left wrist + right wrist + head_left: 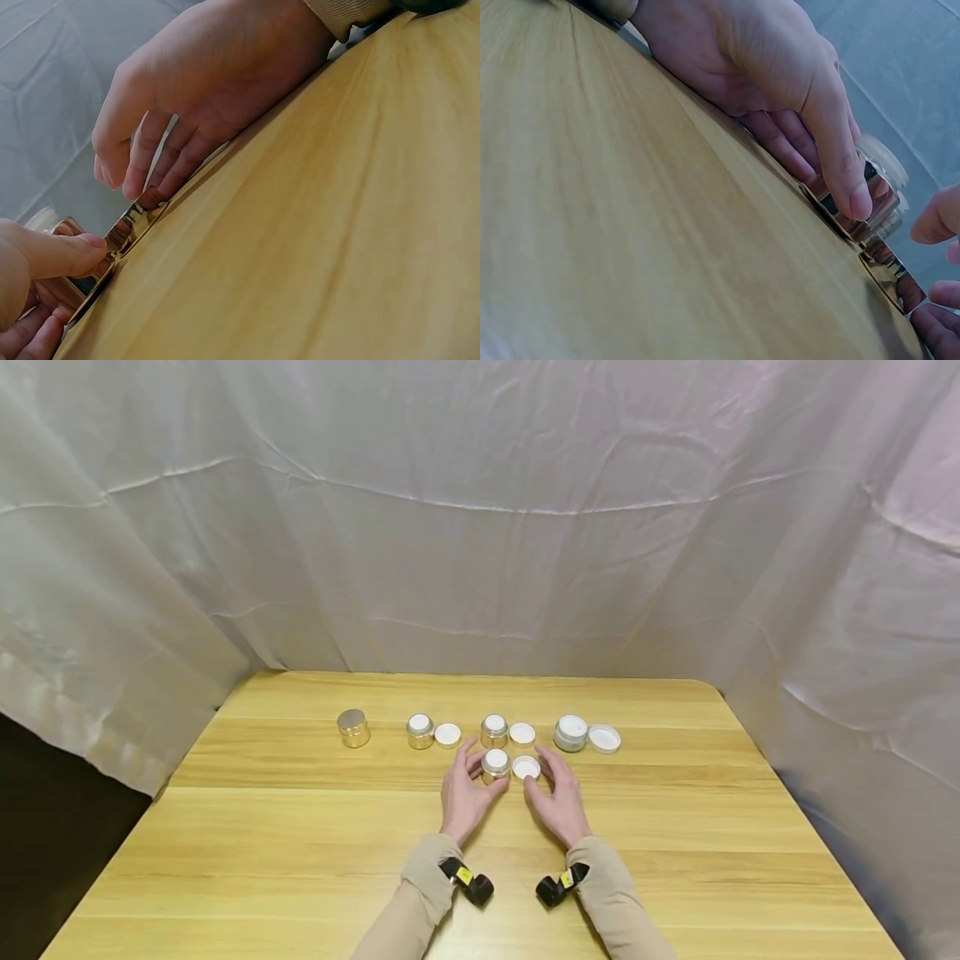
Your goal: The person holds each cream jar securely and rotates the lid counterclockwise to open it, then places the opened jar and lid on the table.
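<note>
A small gold jar [495, 766] with a white top stands upright on the table, its lid off. My left hand [468, 795] grips it, the thumb on the near side and fingers round the far side; the right wrist view shows the thumb [855, 199] pressed on its shiny wall. Right beside the jar, a gold-rimmed lid [527, 767] lies with its white inside up. My right hand [558, 802] is around that lid, fingertips right at its edge. In the left wrist view the right thumb [112, 161] is raised above the lid [133, 225], apart from it.
Behind my hands stand two more gold jars [420, 732] [494, 731] and a wider greyish jar [572, 733], each with an upturned lid [604, 738] at its right. At the far left a gold jar [353, 728] has its lid on. A grey curtain [480, 568] hangs behind the wooden table [300, 860].
</note>
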The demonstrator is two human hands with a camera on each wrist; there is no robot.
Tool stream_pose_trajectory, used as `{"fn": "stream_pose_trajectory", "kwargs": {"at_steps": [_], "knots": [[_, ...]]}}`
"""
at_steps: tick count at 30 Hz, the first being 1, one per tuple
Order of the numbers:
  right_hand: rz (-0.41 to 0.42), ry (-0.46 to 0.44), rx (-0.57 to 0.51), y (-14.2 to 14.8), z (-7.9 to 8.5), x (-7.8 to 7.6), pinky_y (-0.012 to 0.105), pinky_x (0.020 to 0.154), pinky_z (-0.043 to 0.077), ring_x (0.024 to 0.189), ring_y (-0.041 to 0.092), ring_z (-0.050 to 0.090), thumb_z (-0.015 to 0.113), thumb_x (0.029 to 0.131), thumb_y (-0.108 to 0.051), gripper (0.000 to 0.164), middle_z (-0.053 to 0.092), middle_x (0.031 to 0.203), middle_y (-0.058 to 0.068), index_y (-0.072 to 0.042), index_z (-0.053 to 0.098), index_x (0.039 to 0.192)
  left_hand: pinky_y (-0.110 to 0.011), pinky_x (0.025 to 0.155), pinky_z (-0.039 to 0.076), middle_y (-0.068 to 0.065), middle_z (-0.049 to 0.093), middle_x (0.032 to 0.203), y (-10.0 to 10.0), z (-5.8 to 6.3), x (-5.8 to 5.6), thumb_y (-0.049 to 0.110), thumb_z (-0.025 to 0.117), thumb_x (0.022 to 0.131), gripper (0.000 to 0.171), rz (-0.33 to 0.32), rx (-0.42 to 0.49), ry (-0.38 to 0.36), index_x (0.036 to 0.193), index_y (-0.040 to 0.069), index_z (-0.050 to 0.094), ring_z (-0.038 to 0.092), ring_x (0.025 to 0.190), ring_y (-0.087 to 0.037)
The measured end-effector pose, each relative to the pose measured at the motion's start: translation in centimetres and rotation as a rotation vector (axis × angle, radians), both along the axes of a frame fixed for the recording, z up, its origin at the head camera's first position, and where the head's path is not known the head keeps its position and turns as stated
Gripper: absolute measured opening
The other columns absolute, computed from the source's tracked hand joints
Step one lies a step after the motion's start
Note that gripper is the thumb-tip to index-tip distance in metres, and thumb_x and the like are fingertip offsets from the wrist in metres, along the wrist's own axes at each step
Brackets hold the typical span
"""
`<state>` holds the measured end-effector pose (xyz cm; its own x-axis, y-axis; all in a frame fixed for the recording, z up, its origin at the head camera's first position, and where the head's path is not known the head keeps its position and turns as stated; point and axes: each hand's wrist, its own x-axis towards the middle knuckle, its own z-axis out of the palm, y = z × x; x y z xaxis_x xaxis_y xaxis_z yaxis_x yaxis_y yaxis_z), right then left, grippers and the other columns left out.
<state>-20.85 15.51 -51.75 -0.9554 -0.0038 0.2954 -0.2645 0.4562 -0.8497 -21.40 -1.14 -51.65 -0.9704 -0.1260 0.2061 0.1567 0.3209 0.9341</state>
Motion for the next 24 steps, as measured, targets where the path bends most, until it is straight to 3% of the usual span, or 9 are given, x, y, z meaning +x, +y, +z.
{"fn": "stream_pose_trajectory", "kwargs": {"at_steps": [13, 24], "knots": [[-0.012, -0.005, -0.02, 0.06, 0.02, 0.01, 0.052, 0.115, 0.046, 0.132, 0.041, 0.055, 0.054, 0.1, -0.006, 0.043, 0.053, 0.145, 0.024, -0.002, 0.051, 0.143, -0.044, 0.103, 0.057, -0.01, 0.069, 0.131, 0.12, 0.18, -0.11, 0.006, 0.087, 0.073, 0.084, 0.012, -0.032, -0.001, 0.146, 0.006, 0.045, 0.07, 0.114, -0.03], [-0.038, -0.001, 0.025, 0.15, 0.02, -0.05, 0.055, 0.118, 0.041, 0.133, 0.039, 0.053, 0.048, 0.106, -0.019, 0.04, 0.055, 0.144, 0.022, -0.003, 0.053, 0.142, -0.046, 0.102, 0.057, -0.011, 0.068, 0.133, 0.11, 0.17, -0.06, 0.003, 0.085, 0.073, 0.081, 0.018, -0.053, 0.021, 0.144, 0.004, 0.046, 0.071, 0.111, -0.032]]}}
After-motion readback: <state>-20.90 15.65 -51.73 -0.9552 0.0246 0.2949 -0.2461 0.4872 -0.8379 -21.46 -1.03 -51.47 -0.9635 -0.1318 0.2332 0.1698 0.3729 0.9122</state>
